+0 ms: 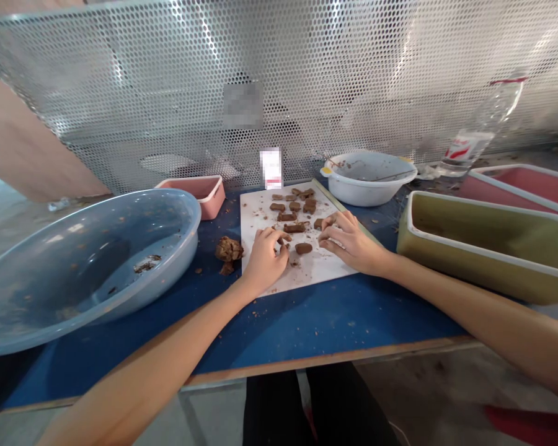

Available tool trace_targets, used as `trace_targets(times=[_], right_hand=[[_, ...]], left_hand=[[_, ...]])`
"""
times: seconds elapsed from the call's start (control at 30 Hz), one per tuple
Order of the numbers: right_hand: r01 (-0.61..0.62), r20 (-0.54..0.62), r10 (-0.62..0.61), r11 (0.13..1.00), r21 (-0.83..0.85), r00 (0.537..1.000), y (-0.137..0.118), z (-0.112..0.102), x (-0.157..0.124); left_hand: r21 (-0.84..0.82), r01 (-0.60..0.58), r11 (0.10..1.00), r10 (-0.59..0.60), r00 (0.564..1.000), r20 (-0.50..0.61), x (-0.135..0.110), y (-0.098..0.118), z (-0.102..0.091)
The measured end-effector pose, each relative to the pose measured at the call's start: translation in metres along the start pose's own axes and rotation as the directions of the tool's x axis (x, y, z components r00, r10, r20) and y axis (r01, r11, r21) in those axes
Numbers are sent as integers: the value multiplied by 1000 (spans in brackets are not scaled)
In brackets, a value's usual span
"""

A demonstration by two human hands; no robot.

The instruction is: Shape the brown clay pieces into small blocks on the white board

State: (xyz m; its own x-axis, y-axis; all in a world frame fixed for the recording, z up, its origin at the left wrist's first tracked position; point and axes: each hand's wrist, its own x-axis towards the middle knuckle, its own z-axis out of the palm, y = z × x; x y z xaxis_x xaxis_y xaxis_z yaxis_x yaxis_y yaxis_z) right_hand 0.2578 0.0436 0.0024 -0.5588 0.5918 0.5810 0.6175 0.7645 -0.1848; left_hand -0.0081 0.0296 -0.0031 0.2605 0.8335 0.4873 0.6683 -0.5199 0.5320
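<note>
A white board [325,267] lies on the blue table in front of me, with several small shaped brown clay pieces [295,228] on its far and middle parts. One rounded oblong clay piece [304,248] sits between my two hands, touched by neither. My left hand [266,257] rests at the board's left side, thumb and forefinger curved and apart, with brown bits beneath them. Over the right side is my right hand [348,241], its fingers bent and spread beside another clay piece [318,223]. A rough clay lump [229,249] lies just left of the board.
At left stands a large blue basin [186,248], with a small pink tub [216,201] behind it. A white basin [367,193], an olive trough [474,254], a pink trough [534,176] and a plastic bottle [474,133] stand at right. A perforated metal panel [167,93] closes the back.
</note>
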Motion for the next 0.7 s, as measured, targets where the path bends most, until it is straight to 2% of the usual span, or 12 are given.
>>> trace_targets(times=[0.07,0.2,0.27,0.47,0.7], right_hand=[[27,-4,-28,999,-34,1000,-2,-4,4],[146,81,-143,989,-32,986,-9,-14,22],[192,84,-189,981,-29,978,-14,-13,30],[129,-65,-128,991,22,990,-20,11,26],[230,-105,-231,973,-18,967,-18,11,13]], left_hand=[[-36,0,999,0,1000,-8,-1,0,0],[-121,19,993,-16,1000,22,-2,-2,2],[-161,29,986,-23,999,41,-2,-2,3],[-231,61,971,-48,997,60,-4,4,3],[-213,48,976,-27,994,102,-6,4,9]])
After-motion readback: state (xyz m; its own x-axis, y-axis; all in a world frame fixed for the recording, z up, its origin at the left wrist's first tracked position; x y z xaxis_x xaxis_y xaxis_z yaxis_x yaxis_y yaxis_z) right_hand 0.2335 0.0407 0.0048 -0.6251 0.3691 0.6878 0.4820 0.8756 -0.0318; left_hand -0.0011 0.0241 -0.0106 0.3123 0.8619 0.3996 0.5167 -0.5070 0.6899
